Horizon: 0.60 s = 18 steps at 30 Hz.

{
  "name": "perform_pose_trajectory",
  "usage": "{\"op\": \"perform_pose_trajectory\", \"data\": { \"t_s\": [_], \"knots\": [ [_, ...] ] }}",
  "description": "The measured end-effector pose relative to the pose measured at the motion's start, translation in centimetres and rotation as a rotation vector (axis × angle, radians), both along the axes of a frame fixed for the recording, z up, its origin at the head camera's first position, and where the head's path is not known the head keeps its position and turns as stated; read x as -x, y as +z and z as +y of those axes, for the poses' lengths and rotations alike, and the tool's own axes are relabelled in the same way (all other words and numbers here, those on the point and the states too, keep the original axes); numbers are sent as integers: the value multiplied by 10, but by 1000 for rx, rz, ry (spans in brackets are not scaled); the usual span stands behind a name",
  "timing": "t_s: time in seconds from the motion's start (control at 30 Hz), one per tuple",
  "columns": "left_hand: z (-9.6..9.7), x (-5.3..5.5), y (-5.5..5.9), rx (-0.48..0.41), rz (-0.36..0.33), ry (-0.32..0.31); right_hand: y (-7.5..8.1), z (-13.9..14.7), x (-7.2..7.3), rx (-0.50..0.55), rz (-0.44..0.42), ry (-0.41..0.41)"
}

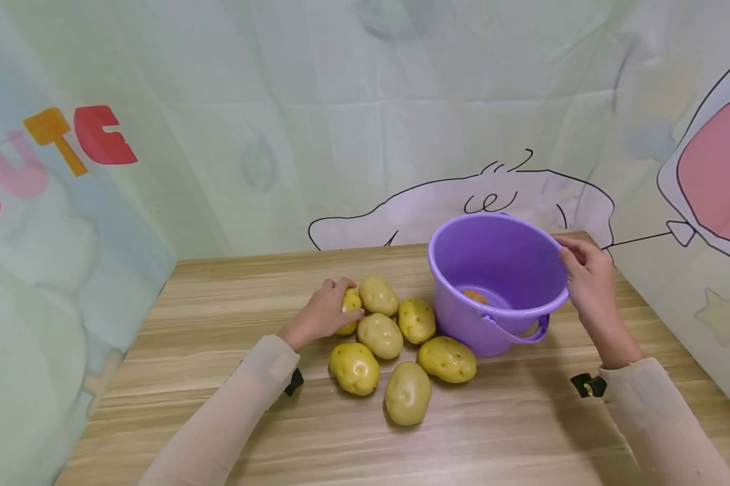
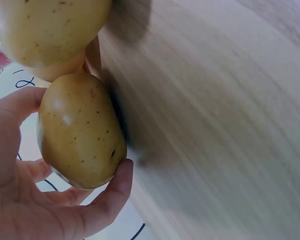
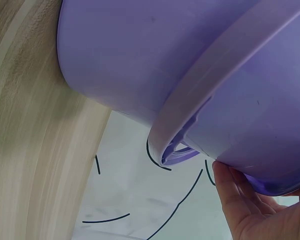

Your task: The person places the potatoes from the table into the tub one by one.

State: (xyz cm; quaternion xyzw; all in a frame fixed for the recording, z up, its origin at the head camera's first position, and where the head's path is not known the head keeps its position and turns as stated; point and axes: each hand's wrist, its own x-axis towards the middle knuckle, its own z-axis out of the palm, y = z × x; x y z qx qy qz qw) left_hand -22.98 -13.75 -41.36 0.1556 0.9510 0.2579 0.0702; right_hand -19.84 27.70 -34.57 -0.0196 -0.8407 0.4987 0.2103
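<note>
My left hand (image 1: 322, 314) grips a yellow potato (image 2: 82, 132) at the left edge of a group of potatoes. Its thumb and fingers curl around the sides, and the potato appears at table level. Beside it lie several others, among them a paler potato (image 1: 378, 295) and another pale one (image 1: 380, 336). A purple bucket (image 1: 462, 314) stands to the right of the group. With thumb and fingers, my right hand (image 1: 592, 280) holds the bucket's rim on its right side. Inside, on the bottom, a small orange-brown thing (image 1: 475, 295) shows, partly hidden by the near wall.
The wood-patterned table (image 1: 219, 317) reaches back to a printed cloth backdrop (image 1: 268, 155). Nearer the front lie a yellow potato (image 1: 355, 368), a pale potato (image 1: 408, 393) and a spotted potato (image 1: 447, 360). The bucket's handle (image 1: 525, 334) hangs down on its near side.
</note>
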Motion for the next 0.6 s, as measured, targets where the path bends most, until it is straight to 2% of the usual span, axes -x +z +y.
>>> {"op": "perform_pose_trajectory", "data": {
  "t_s": [0.4, 0.6],
  "knots": [
    [-4, 0, 7, 12, 19, 14, -1, -2, 1, 6, -1, 23],
    [0, 1, 14, 15, 21, -7, 0, 0, 0, 6, -11, 12]
  ]
}}
